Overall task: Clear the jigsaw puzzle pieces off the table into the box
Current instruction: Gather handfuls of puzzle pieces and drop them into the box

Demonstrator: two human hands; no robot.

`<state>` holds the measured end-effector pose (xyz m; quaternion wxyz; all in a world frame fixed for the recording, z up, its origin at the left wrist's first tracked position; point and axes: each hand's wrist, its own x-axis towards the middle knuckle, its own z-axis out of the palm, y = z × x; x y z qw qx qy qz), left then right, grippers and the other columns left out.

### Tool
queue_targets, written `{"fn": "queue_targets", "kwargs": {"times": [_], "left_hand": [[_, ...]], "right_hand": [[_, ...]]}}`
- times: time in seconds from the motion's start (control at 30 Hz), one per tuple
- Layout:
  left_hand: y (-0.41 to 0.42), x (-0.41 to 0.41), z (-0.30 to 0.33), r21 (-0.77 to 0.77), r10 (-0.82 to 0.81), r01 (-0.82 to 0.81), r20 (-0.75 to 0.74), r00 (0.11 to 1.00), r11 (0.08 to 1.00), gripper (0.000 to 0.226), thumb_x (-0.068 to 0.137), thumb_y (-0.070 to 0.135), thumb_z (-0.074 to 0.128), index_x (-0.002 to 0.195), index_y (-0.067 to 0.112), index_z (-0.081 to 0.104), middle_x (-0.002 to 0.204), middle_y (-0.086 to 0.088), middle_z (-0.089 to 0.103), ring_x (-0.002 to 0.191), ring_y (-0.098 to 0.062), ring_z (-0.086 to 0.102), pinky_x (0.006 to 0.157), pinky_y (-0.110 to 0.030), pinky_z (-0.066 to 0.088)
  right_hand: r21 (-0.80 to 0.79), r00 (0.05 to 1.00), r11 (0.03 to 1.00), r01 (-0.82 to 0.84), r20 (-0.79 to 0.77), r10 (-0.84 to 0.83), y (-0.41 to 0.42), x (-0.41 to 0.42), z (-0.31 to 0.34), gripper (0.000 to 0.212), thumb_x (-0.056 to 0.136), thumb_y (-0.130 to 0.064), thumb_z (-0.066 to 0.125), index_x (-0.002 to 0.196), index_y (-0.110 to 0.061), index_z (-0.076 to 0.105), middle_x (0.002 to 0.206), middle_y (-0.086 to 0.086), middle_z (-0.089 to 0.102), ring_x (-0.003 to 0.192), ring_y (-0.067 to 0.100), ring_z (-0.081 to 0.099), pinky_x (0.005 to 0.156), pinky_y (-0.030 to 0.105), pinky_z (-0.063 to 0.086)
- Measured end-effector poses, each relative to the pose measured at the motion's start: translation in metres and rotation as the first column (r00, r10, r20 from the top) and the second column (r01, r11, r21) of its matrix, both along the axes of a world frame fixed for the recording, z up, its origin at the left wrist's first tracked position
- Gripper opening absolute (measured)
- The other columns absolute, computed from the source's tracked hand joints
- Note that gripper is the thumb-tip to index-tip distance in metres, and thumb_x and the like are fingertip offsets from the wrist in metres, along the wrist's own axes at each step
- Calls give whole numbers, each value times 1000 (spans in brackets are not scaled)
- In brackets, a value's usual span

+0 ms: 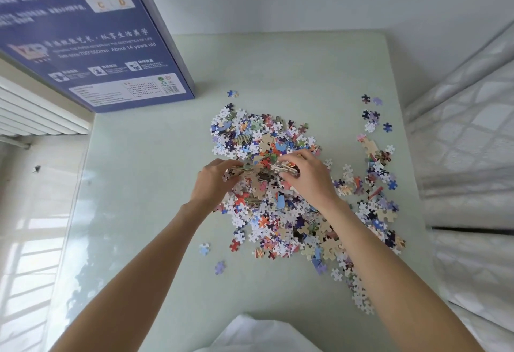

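— So what is happening closest to us?

— Both arms are reaching out over the table [144, 173]. The left hand [214, 182] and right hand [308, 176] are cupping together, fingers curling around a handful of puzzle pieces [261, 172] just above the pile [278, 184].

— Which step is that, would you say?

— Scooping, I'm judging; most of the pieces are still lying on the table, with strays [374, 118] scattering to the right.

— And next?

— Keeping the clump pinched while carrying it far and left to the box [91, 34].

— Where is the box pointing?

— It's standing at the far left corner, blue printed back facing us, long axis running near-left to far-right. Its opening isn't showing, so it may need turning.
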<state>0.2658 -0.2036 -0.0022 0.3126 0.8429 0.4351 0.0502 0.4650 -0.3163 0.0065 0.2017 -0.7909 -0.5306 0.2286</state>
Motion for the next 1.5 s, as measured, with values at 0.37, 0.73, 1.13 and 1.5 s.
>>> {"fn": "queue_targets", "kwargs": {"times": [0.37,0.73,1.13,1.5], "left_hand": [[12,-24,10,-81,15,-14,1,1000,997,30,82,28,69,112,24,67,97,-2,70,75,-16,66,70,-20,43],[34,-72,81,-10,6,-3,234,972,1000,29,80,25,72,108,30,68,90,6,68,73,-8,57,67,-20,44],[127,-91,227,182,-147,85,365,919,980,31,81,23,71,112,28,67,93,13,69,72,6,60,66,-4,41],[280,-81,353,581,-199,-66,380,903,811,29,82,27,69,111,28,67,94,1,69,71,-10,54,69,-25,43]], "right_hand": [[-6,1000,1000,-12,-21,12,16,-22,4,26,82,-23,69,107,-22,67,108,1,63,75,12,57,85,24,41],[65,948,981,181,-277,-156,15,-60,69,30,78,-24,72,107,-28,66,112,-3,66,66,2,64,80,28,55],[219,962,976,13,-270,48,100,-73,220,30,74,-18,77,104,-23,70,87,-4,71,71,8,69,79,27,54],[455,982,887,-76,-119,145,254,-77,331,23,73,-11,76,96,-14,71,70,0,67,59,12,60,78,25,51]]}}
